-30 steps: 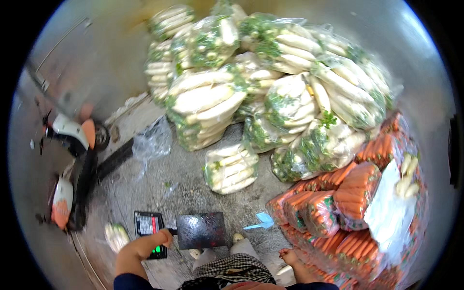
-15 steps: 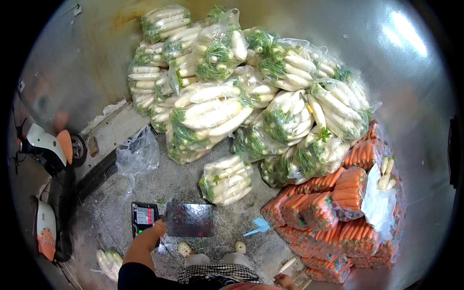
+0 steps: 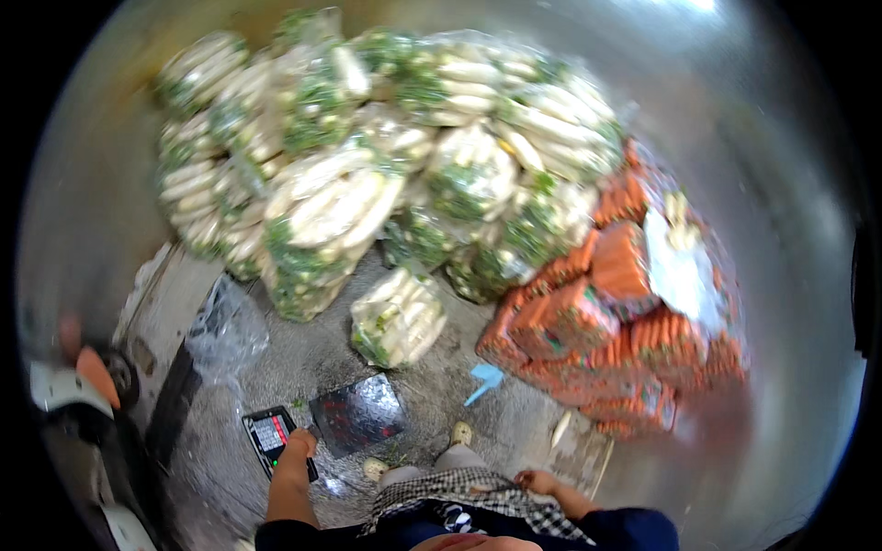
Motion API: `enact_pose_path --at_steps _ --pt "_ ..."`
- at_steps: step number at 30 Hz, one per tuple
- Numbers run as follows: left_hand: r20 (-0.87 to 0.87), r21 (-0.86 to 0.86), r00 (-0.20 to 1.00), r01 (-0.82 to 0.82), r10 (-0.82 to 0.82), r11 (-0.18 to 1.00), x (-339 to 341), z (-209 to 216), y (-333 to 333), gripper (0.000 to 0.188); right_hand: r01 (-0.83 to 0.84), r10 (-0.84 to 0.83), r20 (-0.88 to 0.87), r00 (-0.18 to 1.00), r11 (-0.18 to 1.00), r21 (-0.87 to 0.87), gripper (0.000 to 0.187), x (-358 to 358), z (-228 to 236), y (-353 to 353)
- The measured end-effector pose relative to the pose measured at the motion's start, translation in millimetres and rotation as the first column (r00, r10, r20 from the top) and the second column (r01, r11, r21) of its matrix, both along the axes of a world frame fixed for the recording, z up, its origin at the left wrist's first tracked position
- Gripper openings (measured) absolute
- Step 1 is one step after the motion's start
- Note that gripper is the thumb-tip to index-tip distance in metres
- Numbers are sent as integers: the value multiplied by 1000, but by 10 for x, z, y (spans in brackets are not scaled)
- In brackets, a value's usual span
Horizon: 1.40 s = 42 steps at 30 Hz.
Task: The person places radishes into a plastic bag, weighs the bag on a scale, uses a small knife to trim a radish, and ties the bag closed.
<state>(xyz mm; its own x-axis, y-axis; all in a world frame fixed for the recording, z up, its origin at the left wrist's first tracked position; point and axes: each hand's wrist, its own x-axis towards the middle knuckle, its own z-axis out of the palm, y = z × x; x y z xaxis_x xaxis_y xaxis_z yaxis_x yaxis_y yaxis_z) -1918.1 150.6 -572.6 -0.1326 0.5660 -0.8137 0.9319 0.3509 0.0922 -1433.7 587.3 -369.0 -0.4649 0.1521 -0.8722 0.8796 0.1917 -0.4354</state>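
Note:
My left hand (image 3: 300,444) is closed at the edge of a floor scale, where the black keypad unit (image 3: 268,433) meets the dark, shiny weighing platform (image 3: 360,418). Its grip on the scale is partly hidden under the hand. My right hand (image 3: 536,481) hangs beside the checked apron (image 3: 441,491), apart from any goods; its fingers are small and blurred. Just beyond the platform stands a clear bag of white radishes (image 3: 400,317) with green tops. A light blue piece of plastic (image 3: 483,382) lies on the floor to the right.
Bagged radishes (image 3: 331,207) are piled high at the back. Bagged carrots (image 3: 597,340) are stacked on the right, with a white sheet (image 3: 678,275) on top. A crumpled clear bag (image 3: 225,331) lies left, near a scooter (image 3: 69,390). One loose radish (image 3: 560,428) is on the floor.
My view has turned and shifted, so the piles sit further left and higher. My left hand stays at the scale. More of my right arm now shows beside the apron.

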Motion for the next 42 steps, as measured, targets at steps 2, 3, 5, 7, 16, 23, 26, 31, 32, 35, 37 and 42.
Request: enact_pose_path --at_steps 2,3,5,7,16,23,26,31,32,35,37,42 --pt "9 304 954 -288 300 908 43 118 120 33 -141 157 -63 986 966 215 21 -33 81 63" --pt "61 412 896 -423 439 807 102 170 192 32 -149 164 -35 986 955 258 21 -47 135 130" --pt "182 575 772 -586 609 571 293 229 412 28 -123 180 -103 978 904 410 24 -32 316 318" --pt "363 631 631 -708 686 317 612 269 642 24 -117 215 -136 967 852 509 24 -44 539 589" --pt "541 281 377 -924 752 261 1651 387 1877 20 374 33 -536 844 681 630 25 -463 1162 2759" --pt "570 172 70 -984 819 -36 1851 863 3005 21 241 231 -599 766 762 602 25 -1321 1003 4411" --pt "593 136 12 -987 805 -86 1949 1034 3439 21 278 257 -674 692 767 578 24 -1669 992 4718" --pt "588 116 -15 -988 809 -103 1747 1218 3889 22 273 189 -741 645 848 454 21 -2139 1204 4864" --pt "585 114 -17 -988 811 -103 1645 1239 3926 22 288 180 -741 647 842 456 21 -2225 1290 4907" --pt "581 109 -24 -988 813 -106 1241 1242 4017 23 472 175 -781 600 711 522 20 -2429 1622 5176" --pt "586 98 -22 -990 810 -98 919 1221 4062 23 711 143 -787 600 354 607 20 -2387 1854 5443" --pt "615 37 -59 -994 787 -103 43 1185 4241 24 723 132 -732 669 -344 599 23 -1920 2135 6290"
